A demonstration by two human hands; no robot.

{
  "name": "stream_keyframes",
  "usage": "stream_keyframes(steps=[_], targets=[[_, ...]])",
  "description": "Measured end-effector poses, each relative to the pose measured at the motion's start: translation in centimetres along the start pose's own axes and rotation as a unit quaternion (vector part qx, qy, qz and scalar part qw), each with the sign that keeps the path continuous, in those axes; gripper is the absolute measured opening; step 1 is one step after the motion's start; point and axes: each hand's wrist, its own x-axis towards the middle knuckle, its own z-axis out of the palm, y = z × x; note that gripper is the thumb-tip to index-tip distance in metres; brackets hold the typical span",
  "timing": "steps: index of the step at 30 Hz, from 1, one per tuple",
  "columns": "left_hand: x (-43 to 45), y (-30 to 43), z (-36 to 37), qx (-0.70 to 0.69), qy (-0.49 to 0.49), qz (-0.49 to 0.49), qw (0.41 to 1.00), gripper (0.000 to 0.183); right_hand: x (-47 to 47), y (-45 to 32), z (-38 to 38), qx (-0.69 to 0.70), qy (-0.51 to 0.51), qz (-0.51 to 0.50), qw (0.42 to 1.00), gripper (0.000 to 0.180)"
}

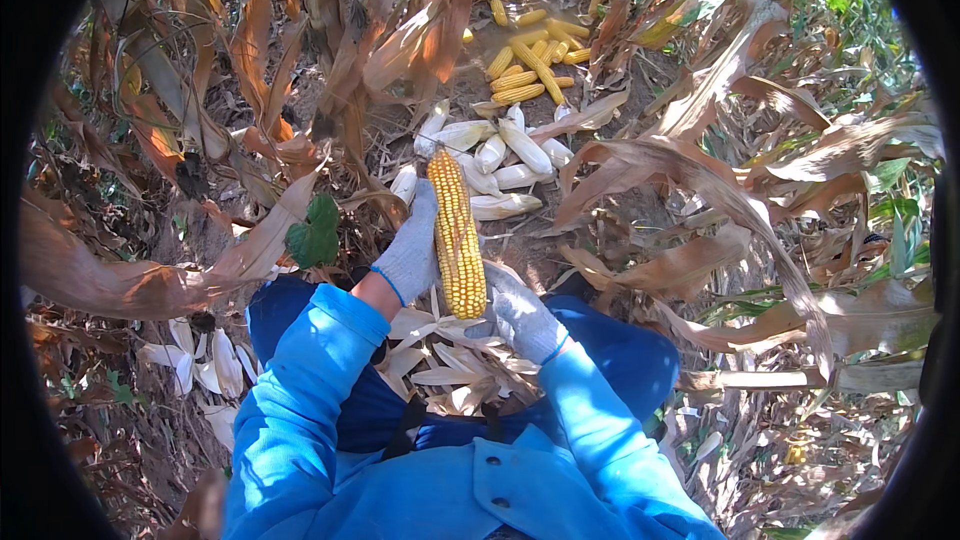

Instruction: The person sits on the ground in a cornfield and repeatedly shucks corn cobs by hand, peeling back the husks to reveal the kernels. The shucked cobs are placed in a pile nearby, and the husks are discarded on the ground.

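A bare yellow ear of corn points away from me, its husk off the visible side. My left hand, in a grey knit glove with blue trim, grips it along its left side; the fingers are partly hidden behind the cob. Also gloved, my right hand is closed around the near end from the right, fingertips curled underneath. Loose pale husks lie between my legs, below the ear. Just beyond my hands is a heap of ears in pale husks.
Farther out, a pile of husked yellow ears rests on the soil. Dry corn leaves arch in from the right, and brown stalks and leaves crowd the left. More husks lie by my left knee. A cut stalk lies at right.
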Motion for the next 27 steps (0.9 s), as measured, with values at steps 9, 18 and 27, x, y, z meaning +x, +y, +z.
stream_keyframes(steps=[9,18,27], targets=[[-5.4,-8.1,2.2,0.411,0.008,0.198,0.89,0.069,-1.8,1.2,1.5,-0.017,0.172,-0.125,0.977,0.043],[-2.7,-5.1,3.5,0.095,0.134,0.147,0.975,0.038,-5.5,-0.6,3.3,-0.44,0.212,-0.023,0.872,0.06],[0.3,-0.9,0.0,-0.17,0.089,0.074,0.979,0.034,-8.2,2.6,0.6,0.165,-0.027,0.086,0.982,0.052]])
